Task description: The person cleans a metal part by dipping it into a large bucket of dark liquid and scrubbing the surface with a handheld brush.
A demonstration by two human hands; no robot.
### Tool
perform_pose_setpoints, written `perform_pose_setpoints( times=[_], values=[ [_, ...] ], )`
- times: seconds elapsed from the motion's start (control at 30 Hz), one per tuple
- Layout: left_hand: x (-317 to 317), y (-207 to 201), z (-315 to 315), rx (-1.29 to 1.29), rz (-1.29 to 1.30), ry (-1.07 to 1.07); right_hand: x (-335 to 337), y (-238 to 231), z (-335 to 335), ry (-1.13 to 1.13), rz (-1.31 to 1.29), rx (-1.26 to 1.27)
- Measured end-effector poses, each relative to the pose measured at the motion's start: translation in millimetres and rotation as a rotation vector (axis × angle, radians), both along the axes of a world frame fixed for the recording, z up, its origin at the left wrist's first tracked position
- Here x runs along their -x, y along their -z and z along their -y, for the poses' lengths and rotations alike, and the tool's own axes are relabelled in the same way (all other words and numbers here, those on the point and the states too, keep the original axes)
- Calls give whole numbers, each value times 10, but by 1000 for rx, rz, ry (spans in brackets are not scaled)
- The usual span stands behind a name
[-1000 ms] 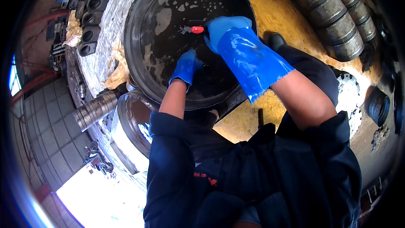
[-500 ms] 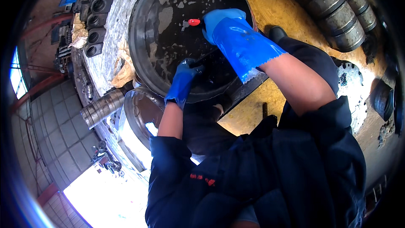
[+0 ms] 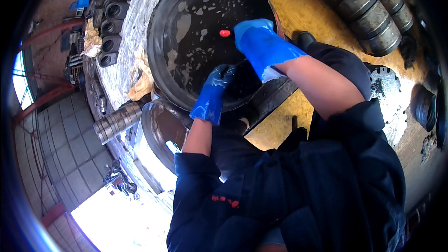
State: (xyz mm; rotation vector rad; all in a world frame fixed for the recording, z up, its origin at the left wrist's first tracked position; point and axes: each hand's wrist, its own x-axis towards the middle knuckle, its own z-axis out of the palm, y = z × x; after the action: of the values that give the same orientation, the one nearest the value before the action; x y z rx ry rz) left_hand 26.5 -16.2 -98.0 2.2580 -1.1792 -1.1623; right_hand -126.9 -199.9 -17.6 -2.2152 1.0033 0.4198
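A round dark tub (image 3: 156, 60) of black liquid with pale foam patches lies between my arms. My left hand (image 3: 219, 81), in a blue rubber glove, is over its near side, fingers curled against something dark that I cannot make out. My right hand (image 3: 252, 30), in a long blue glove, is at the tub's right side, its fingers bent and mostly turned from view. Just left of the right fingers shows a small red piece (image 3: 225, 33), perhaps the end of something in that hand; the remainder is hidden by the hand or dark liquid.
Left of the tub are a row of dark metal rings (image 3: 112, 44) and crumpled brown paper (image 3: 139, 80). A ribbed metal cylinder (image 3: 119, 121) and a second round container (image 3: 163, 133) sit nearer me. Large grooved cylinders (image 3: 359, 9) lie on the yellow surface at upper right.
My right hand and the red piece have shifted together slightly right and nearer me. My left hand has moved right, its fingers drawn closer together. The whole view has shifted slightly.
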Motion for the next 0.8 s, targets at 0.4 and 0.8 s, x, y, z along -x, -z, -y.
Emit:
perform_pose_setpoints(
  times=[0.4, 0.8],
  values=[
    [134, -1038, -27, 271, -107, -557, -80, 568, -70, 252, 371, -39],
    [76, -843, -108, 238, 12, -643, -351, 529, -690, -146, 550, 107]
  ],
)
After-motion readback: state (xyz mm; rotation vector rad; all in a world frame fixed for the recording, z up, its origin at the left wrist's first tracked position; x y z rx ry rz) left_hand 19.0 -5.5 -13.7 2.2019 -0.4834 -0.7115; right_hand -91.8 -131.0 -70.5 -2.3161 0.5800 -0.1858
